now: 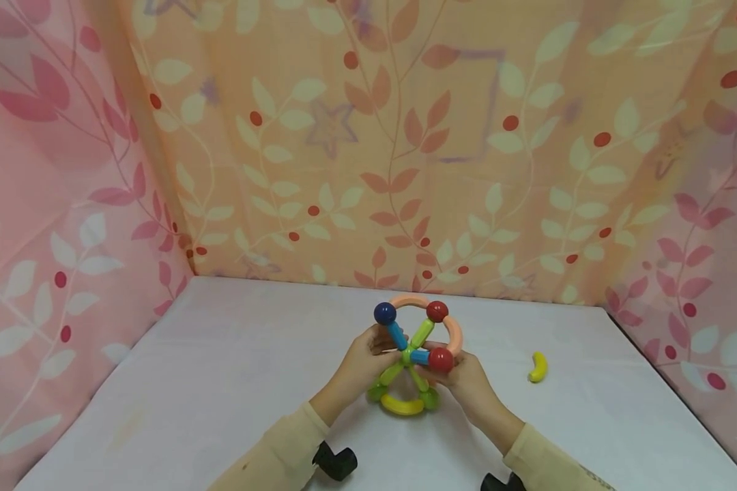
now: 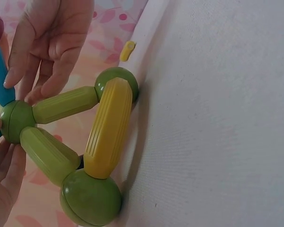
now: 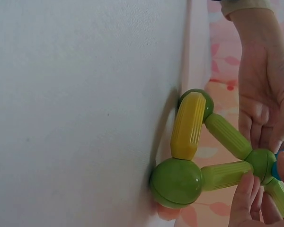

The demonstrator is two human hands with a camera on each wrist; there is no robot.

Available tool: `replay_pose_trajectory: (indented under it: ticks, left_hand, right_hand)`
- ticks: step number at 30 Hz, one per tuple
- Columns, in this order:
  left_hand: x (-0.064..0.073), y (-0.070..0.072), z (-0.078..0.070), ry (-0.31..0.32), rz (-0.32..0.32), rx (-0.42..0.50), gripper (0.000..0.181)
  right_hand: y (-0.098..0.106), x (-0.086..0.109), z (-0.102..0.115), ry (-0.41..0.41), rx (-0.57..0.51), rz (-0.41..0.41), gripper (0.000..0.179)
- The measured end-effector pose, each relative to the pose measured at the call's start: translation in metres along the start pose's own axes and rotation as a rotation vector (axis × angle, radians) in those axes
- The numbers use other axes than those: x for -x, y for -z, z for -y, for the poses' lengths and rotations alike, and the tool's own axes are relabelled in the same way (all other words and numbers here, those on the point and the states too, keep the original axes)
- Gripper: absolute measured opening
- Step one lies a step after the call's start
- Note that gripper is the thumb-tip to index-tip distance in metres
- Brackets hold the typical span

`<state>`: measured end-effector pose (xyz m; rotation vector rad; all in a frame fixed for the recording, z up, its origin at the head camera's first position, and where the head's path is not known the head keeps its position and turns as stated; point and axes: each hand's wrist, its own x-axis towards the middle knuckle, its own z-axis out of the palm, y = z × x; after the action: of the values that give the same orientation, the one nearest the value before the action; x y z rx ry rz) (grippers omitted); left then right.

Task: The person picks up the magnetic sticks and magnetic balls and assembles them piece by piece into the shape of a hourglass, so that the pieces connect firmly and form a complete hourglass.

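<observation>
A magnetic stick-and-ball toy (image 1: 407, 356) stands near the middle of the white table, with a green ball at its centre. Light green sticks (image 2: 66, 105) run down to two green balls (image 3: 176, 183), bridged by a curved yellow stick (image 1: 402, 406). Higher up, blue sticks lead to a dark blue ball (image 1: 385, 314) and a red ball (image 1: 441, 359); salmon arcs join the upper balls. My left hand (image 1: 366, 358) grips the toy from the left near the centre ball. From the right, my right hand (image 1: 465, 380) holds it beside the lower red ball, some fingers hidden.
A loose curved yellow stick (image 1: 538, 367) lies on the table (image 1: 233, 354) to the right. Patterned curtains (image 1: 319, 170) rise behind the table and along both sides. Black wrist straps or mounts (image 1: 338, 464) show at the sleeves.
</observation>
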<state>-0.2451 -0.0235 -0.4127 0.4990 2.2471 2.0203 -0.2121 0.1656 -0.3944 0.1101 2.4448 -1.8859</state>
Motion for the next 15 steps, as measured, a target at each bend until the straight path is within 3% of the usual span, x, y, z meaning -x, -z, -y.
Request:
replay_pose_trajectory:
  ticks: [7, 15]
  left_hand:
    - [0.0015, 0.0007, -0.0027, 0.007, 0.008, 0.011, 0.035]
    - [0.0021, -0.0009, -0.0036, 0.018, -0.021, -0.013, 0.033]
  right_hand:
    - [0.0012, -0.0036, 0.0016, 0.08, 0.155, -0.002, 0.043]
    - [0.0032, -0.0088, 0.0043, 0.108, 0.19, 0.034, 0.042]
